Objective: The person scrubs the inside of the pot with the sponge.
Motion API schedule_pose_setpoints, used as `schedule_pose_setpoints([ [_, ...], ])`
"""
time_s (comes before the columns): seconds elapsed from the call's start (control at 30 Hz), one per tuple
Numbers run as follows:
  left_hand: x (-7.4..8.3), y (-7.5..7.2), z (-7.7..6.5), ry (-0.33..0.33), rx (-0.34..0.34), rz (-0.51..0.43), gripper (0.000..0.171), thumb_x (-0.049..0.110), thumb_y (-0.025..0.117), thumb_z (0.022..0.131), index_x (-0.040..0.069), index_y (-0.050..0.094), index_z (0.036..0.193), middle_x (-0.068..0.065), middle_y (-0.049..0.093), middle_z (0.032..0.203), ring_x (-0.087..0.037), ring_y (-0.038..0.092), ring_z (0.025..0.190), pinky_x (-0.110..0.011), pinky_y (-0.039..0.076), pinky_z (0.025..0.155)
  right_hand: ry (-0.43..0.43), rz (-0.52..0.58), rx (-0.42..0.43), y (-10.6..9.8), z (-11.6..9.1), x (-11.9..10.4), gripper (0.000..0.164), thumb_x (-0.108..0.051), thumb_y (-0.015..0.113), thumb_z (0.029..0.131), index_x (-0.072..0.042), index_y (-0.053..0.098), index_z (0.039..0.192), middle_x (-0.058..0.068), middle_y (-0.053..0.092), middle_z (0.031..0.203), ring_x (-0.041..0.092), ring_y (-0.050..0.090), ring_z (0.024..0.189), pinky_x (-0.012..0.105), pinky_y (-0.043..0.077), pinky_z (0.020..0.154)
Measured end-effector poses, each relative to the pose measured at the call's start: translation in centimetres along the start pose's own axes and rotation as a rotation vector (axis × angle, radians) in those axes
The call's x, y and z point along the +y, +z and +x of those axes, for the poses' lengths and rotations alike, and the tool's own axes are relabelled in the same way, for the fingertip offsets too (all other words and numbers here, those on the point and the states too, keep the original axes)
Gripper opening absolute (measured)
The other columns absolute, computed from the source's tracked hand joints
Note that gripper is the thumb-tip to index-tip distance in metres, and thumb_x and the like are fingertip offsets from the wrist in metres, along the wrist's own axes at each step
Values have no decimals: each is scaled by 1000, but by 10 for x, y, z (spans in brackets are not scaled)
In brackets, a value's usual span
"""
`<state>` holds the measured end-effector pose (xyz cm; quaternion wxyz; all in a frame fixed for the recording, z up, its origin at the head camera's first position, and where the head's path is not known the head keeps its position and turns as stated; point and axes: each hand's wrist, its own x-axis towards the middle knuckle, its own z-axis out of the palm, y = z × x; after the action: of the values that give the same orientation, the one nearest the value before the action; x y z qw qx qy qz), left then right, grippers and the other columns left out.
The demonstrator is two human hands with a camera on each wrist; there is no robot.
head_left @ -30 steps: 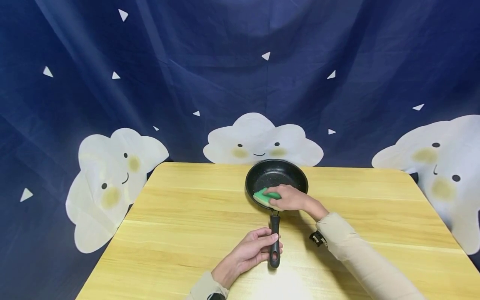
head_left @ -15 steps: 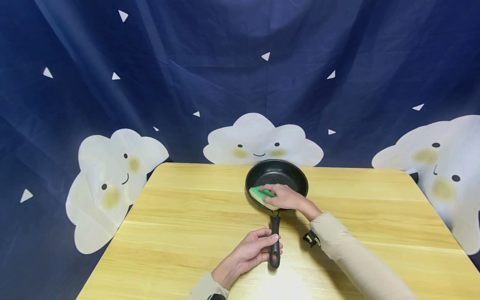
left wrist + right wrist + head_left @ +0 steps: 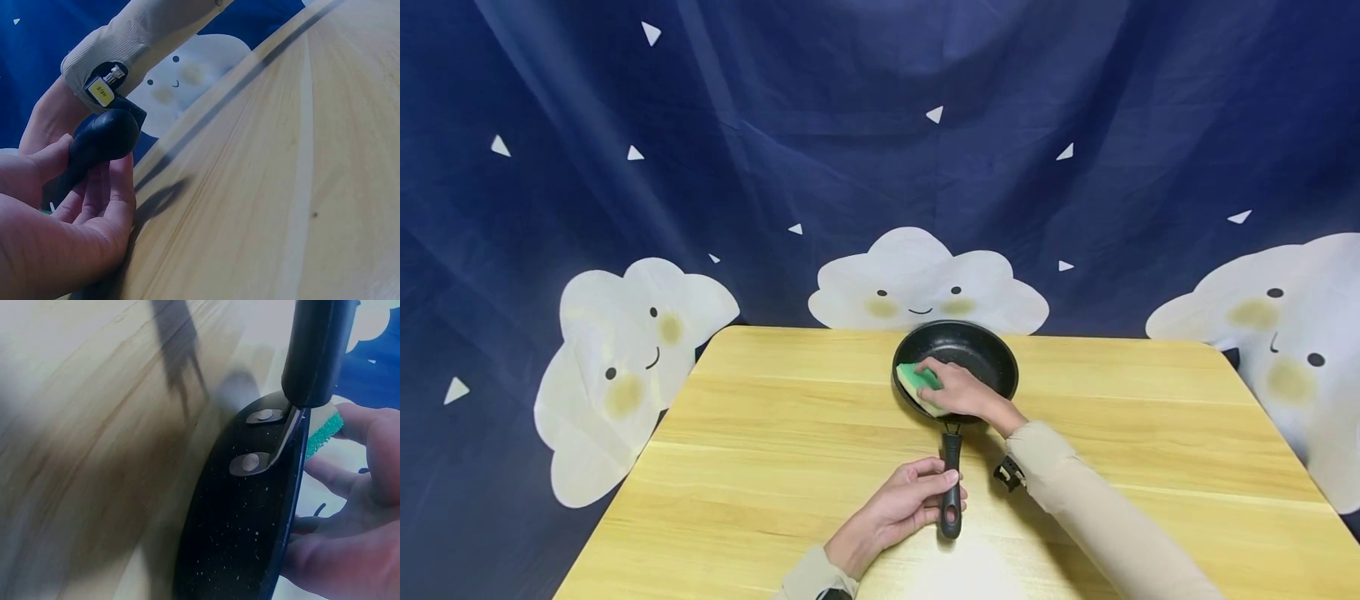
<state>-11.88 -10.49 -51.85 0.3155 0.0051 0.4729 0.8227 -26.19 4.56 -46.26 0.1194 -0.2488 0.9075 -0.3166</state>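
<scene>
A black frying pan (image 3: 977,354) lies on the wooden table with its handle (image 3: 951,467) pointing toward the person. My left hand (image 3: 906,504) grips that handle, thumb on top and fingers beneath, as the left wrist view also shows with the handle end (image 3: 103,137). Inside the pan, at its near left wall, is a sponge (image 3: 917,387) with a green scouring side up and a pale yellow body. My right hand (image 3: 962,392) holds the sponge from above. In the right wrist view the pan's speckled outer wall (image 3: 234,531) hides most of the sponge.
The light wooden table (image 3: 760,417) extends to both sides of the pan. Behind its far edge hangs a dark blue curtain (image 3: 865,125) with white clouds and triangles. The pan sits near that far edge.
My right hand has slid the sponge leftward and slightly away along the pan's near left side. The left hand and the pan have stayed in place.
</scene>
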Motion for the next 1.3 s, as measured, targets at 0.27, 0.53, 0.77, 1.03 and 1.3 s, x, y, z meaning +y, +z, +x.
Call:
schedule_pose_setpoints([
  [0.27,0,0,0,4,-1,4,7,13,66,102,7,63,103,-9,69,95,-17,72,86,-27,61,76,45,2,17,3,6,-2,43,-28,65,102,-14,52,141,20,60,121,34,56,110,52,49,88],
  [0.53,-1,1,-1,5,9,2,7,13,66,102,7,62,103,-10,70,94,-18,73,87,-28,61,76,104,-17,66,9,14,-3,45,-32,66,101,-17,49,140,21,55,122,35,55,107,50,50,85],
  [0.77,-2,1,-1,5,19,-4,6,12,66,102,7,62,104,-10,69,95,-18,72,87,-28,61,76,118,-47,103,11,22,-3,46,-32,68,100,-16,48,138,22,54,117,34,56,97,46,50,77],
  [1.03,-2,0,-1,0,8,-2,6,12,66,102,8,62,104,-10,69,95,-17,72,87,-28,61,77,117,-68,132,11,29,0,44,-30,68,100,-14,47,136,25,54,116,34,58,93,45,51,77],
  [1.3,0,0,0,4,-8,1,6,13,65,102,8,62,105,-9,70,95,-17,72,87,-29,61,77,109,-137,172,10,34,2,47,-28,71,99,-13,47,137,26,51,114,38,57,91,45,53,72],
])
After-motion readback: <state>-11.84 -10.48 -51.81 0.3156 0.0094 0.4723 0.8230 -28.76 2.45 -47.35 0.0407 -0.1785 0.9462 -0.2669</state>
